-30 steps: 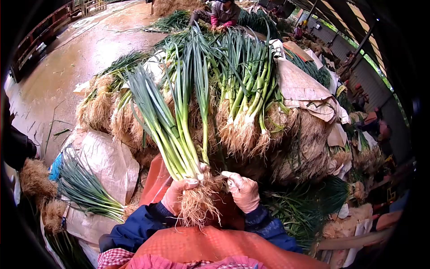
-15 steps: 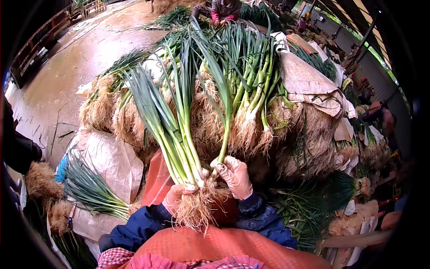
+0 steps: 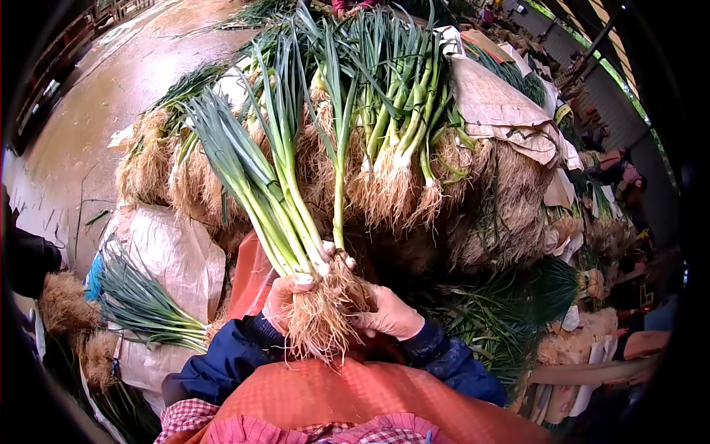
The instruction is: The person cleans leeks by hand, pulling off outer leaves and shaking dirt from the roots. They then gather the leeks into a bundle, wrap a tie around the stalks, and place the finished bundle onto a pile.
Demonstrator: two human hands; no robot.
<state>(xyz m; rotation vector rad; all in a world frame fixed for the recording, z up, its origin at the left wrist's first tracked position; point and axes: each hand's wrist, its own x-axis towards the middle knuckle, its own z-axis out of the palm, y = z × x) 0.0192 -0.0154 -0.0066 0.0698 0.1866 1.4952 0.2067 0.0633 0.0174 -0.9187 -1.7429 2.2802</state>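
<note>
Gloved and closed, my left hand (image 3: 281,302) grips a bunch of green onions (image 3: 296,203) low on its white stems. The leaves point away from me and the tangled pale roots (image 3: 322,322) hang towards my lap. My right hand (image 3: 392,312), also gloved, is closed at the right side of the roots, its fingertips partly hidden among them. A single onion stalk (image 3: 339,203) stands at the right of the bunch, its base against the other stems.
A long heap of green onions (image 3: 403,140) with hanging roots lies ahead, partly under pale sacking (image 3: 499,103). More onions (image 3: 148,300) rest on a sheet at left. Loose green leaves (image 3: 488,314) lie at right. An orange apron (image 3: 325,399) covers my lap. Another person's pink sleeve (image 3: 355,6) shows at the top.
My right hand has let go of the single stalk's lower stem and moved down to the roots. That stalk has shifted left against the bunch. The view has tilted slightly down.
</note>
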